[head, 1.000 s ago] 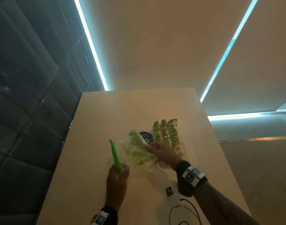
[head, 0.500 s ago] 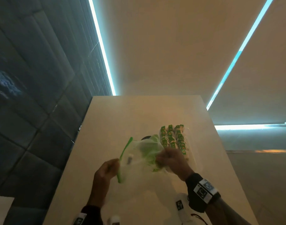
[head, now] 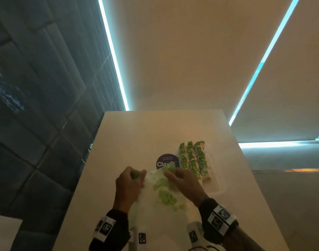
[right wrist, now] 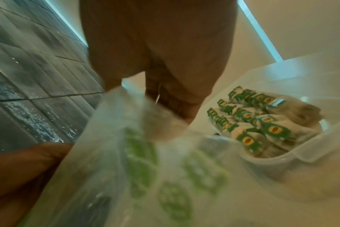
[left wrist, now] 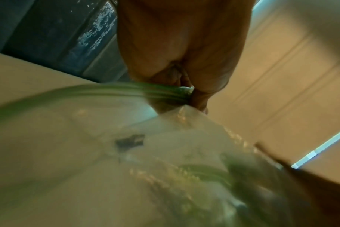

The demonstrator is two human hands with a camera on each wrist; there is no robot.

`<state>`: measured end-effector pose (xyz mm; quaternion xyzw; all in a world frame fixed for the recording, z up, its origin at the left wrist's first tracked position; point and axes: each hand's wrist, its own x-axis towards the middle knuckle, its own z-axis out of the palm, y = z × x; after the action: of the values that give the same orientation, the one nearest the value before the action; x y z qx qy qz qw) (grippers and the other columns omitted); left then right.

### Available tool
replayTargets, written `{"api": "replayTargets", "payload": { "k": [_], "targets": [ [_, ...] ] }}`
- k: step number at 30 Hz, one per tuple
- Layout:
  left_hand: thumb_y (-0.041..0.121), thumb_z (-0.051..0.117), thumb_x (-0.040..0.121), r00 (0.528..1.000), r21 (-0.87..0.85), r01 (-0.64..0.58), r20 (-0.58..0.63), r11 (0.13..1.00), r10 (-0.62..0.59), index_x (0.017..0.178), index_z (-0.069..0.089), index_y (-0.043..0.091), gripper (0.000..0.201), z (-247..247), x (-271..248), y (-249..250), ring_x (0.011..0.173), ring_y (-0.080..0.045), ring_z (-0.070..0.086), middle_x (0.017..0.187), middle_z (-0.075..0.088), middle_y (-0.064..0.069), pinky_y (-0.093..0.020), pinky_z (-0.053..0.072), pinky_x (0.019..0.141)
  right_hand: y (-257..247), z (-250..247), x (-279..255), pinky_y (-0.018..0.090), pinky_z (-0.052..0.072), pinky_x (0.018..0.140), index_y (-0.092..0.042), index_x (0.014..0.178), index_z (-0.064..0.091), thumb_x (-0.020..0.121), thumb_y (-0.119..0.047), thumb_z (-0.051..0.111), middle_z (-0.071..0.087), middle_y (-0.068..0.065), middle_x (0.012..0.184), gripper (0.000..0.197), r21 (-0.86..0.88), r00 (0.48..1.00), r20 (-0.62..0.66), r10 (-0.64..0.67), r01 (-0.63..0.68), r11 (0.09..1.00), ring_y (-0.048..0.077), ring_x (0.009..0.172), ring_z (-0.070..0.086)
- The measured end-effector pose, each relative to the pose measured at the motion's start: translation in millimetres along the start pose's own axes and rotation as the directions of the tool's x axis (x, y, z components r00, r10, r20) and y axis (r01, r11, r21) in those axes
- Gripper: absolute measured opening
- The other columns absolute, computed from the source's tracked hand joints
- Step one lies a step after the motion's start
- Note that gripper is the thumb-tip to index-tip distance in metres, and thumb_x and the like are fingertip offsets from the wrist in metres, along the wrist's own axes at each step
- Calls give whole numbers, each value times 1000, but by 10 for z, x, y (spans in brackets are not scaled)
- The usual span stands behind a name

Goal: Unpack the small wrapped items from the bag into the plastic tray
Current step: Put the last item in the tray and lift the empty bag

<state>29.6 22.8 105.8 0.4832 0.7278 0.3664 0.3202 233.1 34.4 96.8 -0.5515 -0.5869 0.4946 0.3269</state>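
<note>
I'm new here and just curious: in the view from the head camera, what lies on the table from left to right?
Left hand → clear bag → right hand → plastic tray holding green wrapped items.

Bag (head: 164, 192) — thin, seemingly glossy plastic

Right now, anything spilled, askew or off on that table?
Nothing stands out. Wrapped items sit in rows inside the plastic tray; both the left hand and the right hand grip the bag, nothing loose on the table.
</note>
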Motion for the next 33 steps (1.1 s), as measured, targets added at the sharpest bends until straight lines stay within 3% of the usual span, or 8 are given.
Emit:
{"api": "replayTargets", "payload": {
  "k": [3, 9, 11, 13, 16, 22, 29, 33],
  "targets": [
    [31, 67, 90, 998, -164, 60, -13, 985, -63, 79, 54, 8, 28, -70, -11, 51, 46, -13, 60, 67, 68, -11, -28, 52, 46, 43, 5, 55, 51, 58, 59, -4, 77, 64, 97, -18, 57, 62, 10, 68, 26, 76, 971, -220, 93, -78, 994, 18, 54, 60],
    [52, 63, 84, 984, -203, 75, -141, 976, -105, 98, 56, 9, 46, -219, 16, 11, 70, -19, 63, 86, 68, -11, -27, 49, 57, 95, 7, 125, 53, 50, 68, -6, 76, 57, 99, -22, 48, 56, 9, 72, 30, 15, 920, -384, 84, -85, 996, 29, 68, 52],
    [67, 69, 69, 991, -393, 134, 59, 910, -121, 113, 53, 20, 67, -248, -32, -69, 92, -18, 65, 104, 66, -2, -36, 55, 77, 57, -9, 141, 52, 49, 64, -6, 80, 58, 100, -27, 46, 57, 14, 74, 32, 80, 913, -392, 113, -88, 993, 26, 68, 51],
    [66, 71, 62, 918, -411, 262, 386, 873, -94, 122, 51, 28, 75, -258, -135, -122, 104, -19, 65, 113, 66, 1, -42, 53, 89, 15, -48, 140, 45, 47, 57, -3, 85, 59, 101, -29, 44, 55, 15, 74, 34, 191, 914, -374, 157, -90, 977, 25, 67, 50],
    [42, 82, 68, 818, -407, 403, 561, 820, -124, 117, 61, 13, 60, -141, -232, -154, 85, -28, 70, 97, 72, -11, -45, 58, 78, -103, -91, 81, 46, 53, 60, -1, 93, 61, 101, -32, 47, 61, 20, 81, 35, 312, 936, -307, 175, -75, 947, 28, 69, 57],
    [48, 66, 83, 957, -422, 283, 179, 861, -227, 74, 55, 10, 40, -58, -193, -146, 41, -13, 40, 50, 45, 0, -25, 35, 43, -236, -215, -138, 37, 60, 63, 1, 99, 67, 91, -25, 65, 73, 13, 90, 27, 305, 956, 209, 205, -263, 915, 25, 76, 71],
    [60, 42, 92, 964, -338, 232, -43, 912, -262, 68, 46, 15, 52, -113, -199, -74, 49, -18, 40, 58, 42, -3, -28, 34, 46, -188, -145, -73, 27, 57, 57, 11, 96, 63, 96, -17, 57, 69, 12, 80, 29, 362, 976, 3, 217, -203, 910, 18, 65, 70],
    [54, 45, 94, 973, -371, 192, -52, 909, -227, 77, 51, 10, 48, -153, -236, -62, 49, -17, 40, 61, 42, -5, -26, 36, 43, -186, -158, -30, 53, 59, 77, 11, 97, 64, 95, -23, 58, 67, 31, 96, 34, 348, 980, -68, 189, -154, 925, 35, 79, 69]
  ]
}}
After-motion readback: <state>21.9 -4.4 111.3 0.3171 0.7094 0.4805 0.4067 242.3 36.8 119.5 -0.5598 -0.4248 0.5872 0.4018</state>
